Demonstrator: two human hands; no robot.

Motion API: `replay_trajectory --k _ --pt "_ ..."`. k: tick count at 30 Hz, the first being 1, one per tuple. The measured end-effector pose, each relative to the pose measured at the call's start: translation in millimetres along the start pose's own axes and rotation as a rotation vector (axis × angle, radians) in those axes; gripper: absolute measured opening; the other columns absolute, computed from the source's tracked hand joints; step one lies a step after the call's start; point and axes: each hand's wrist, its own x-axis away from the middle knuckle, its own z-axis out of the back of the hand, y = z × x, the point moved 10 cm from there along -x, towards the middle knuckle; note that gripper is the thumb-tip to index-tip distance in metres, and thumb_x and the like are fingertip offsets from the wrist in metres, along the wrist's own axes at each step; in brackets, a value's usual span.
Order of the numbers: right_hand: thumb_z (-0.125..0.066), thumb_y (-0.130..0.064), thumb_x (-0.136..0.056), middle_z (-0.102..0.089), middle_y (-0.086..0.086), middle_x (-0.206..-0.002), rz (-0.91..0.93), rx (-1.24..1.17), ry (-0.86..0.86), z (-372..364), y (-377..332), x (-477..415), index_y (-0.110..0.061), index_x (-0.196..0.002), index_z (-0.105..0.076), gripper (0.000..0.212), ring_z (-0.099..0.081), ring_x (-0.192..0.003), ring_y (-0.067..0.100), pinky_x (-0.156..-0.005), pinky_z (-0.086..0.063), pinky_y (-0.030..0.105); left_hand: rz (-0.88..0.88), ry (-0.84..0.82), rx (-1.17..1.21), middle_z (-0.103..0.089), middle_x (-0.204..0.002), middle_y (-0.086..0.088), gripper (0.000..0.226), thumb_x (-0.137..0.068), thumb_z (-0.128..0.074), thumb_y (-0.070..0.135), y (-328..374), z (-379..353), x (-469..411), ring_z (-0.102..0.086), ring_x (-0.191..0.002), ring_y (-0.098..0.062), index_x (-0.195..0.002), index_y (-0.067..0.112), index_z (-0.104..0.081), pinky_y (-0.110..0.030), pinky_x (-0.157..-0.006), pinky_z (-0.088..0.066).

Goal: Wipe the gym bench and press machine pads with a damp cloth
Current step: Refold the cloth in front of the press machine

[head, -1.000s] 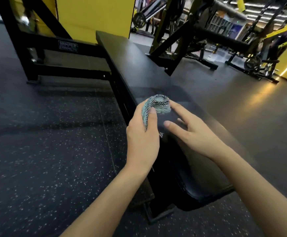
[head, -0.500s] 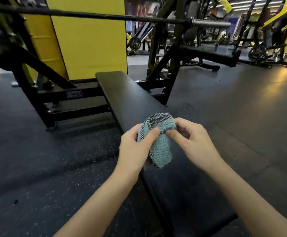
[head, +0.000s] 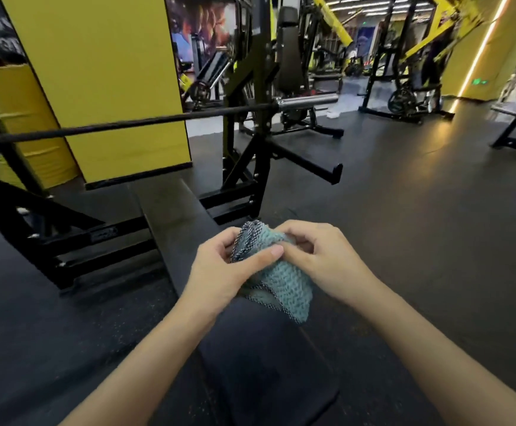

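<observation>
Underfoot, floor (head: 419, 226): dark rubber matting, speckled at the near left, with light glare at the far right.
Pillar (head: 102, 72): yellow, standing beyond the worktop's far end.
Press rack (head: 250, 118): black uprights and feet just off the worktop's far right corner.
Worktop (head: 259, 373): long black padded bench, running from the near edge of view away toward the pillar.
Barbell (head: 146, 121): dark bar with a chrome sleeve, lying crosswise above the worktop's far end.
Left grip (head: 216, 272): closed around the cloth's left side, thumb laid across its front, fingers curled behind.
Right grip (head: 321, 259): fingers curled in, pinching the cloth's upper right.
Cloth (head: 284, 281): teal knit with dark speckled edging, bunched between both grips over the worktop's middle, lower corner hanging toward the pad; whether it touches is unclear.
</observation>
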Motion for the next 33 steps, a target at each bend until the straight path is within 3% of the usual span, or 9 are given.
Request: replay_trajectory --k 3,8,14,18,21,24,28,33 --pt "-0.066 -0.016 -0.092 -0.072 -0.011 -0.082 -0.012 0.048 0.015 53 -46 -14 -0.027 -0.087 -0.07 0.013 -0.067 -0.08 0.004 -0.073 -0.053 0.028 -0.072 -0.059 -0.102 -0.076 -0.09 -0.007 0.042 -0.063 -0.079 0.032 71 -23 -9 -0.071 -0.082 -0.016 -0.097 0.009 -0.071 -0.028 -0.075 -0.058" --pt "-0.07 -0.022 -0.09 -0.074 -0.004 -0.085 -0.03 0.09 0.044 145 -121 -34 -0.016 -0.09 -0.073 0.007 -0.068 -0.082 0.008 -0.078 -0.055 0.037 -0.163 -0.144 -0.182 -0.076 -0.087 -0.003 0.032 -0.071 -0.072 0.028 192 -68 -19 -0.07 -0.079 -0.008 -0.097 0.008 -0.07 -0.019 -0.069 -0.056" --pt "-0.075 -0.032 -0.086 -0.072 -0.002 -0.079 -0.016 0.08 0.014 236 -202 -41 -0.02 -0.086 -0.072 0.013 -0.062 -0.068 0.004 -0.067 -0.049 0.029 -0.157 -0.157 -0.155 -0.076 -0.094 -0.01 0.039 -0.073 -0.069 0.028 299 -108 -19 -0.071 -0.082 -0.015 -0.103 0.003 -0.07 -0.024 -0.072 -0.058" --pt "-0.075 -0.029 -0.087 -0.071 -0.004 -0.084 0.031 0.11 0.034 281 -237 -35 -0.028 -0.088 -0.071 0.005 -0.065 -0.074 0.009 -0.071 -0.051 0.029 -0.153 -0.205 -0.172 -0.077 -0.094 -0.011 0.03 -0.079 -0.07 0.023 352 -133 -16 -0.072 -0.082 -0.019 -0.101 0.003 -0.07 -0.03 -0.073 -0.06" --pt "-0.073 -0.026 -0.089 -0.072 -0.004 -0.091 0.062 0.139 0.109 309 -256 -23 -0.025 -0.096 -0.072 0.007 -0.067 -0.083 0.015 -0.078 -0.053 0.034 -0.196 -0.261 -0.234 -0.077 -0.086 -0.005 0.013 -0.089 -0.067 0.012 388 -155 -15 -0.072 -0.074 -0.013 -0.098 0.002 -0.07 -0.022 -0.063 -0.056" --pt "-0.07 -0.024 -0.092 -0.072 -0.005 -0.097 0.064 0.188 0.194 335 -268 -4 -0.022 -0.104 -0.071 0.012 -0.065 -0.089 0.012 -0.083 -0.052 0.033 -0.24 -0.338 -0.304 -0.076 -0.086 -0.007 0.013 -0.091 -0.067 0.012 413 -187 -20 -0.071 -0.073 -0.013 -0.098 0.002 -0.07 -0.02 -0.062 -0.055" --pt "-0.068 -0.022 -0.093 -0.07 -0.007 -0.098 -0.017 0.294 0.358 387 -274 36 -0.019 -0.108 -0.07 0.016 -0.058 -0.083 0.002 -0.076 -0.045 0.018 -0.285 -0.48 -0.294 -0.077 -0.086 -0.006 0.01 -0.091 -0.066 0.012 435 -251 -19 -0.071 -0.072 -0.012 -0.097 0.006 -0.071 -0.02 -0.061 -0.055" --pt "-0.071 -0.023 -0.091 -0.07 -0.014 -0.092 -0.2 0.396 0.52 451 -283 99 -0.019 -0.102 -0.073 0.012 -0.061 -0.085 0.001 -0.076 -0.045 0.019 -0.286 -0.693 -0.202 -0.077 -0.09 -0.006 0.022 -0.083 -0.069 0.024 444 -330 2 -0.073 -0.081 -0.018 -0.098 0.008 -0.072 -0.029 -0.071 -0.061"
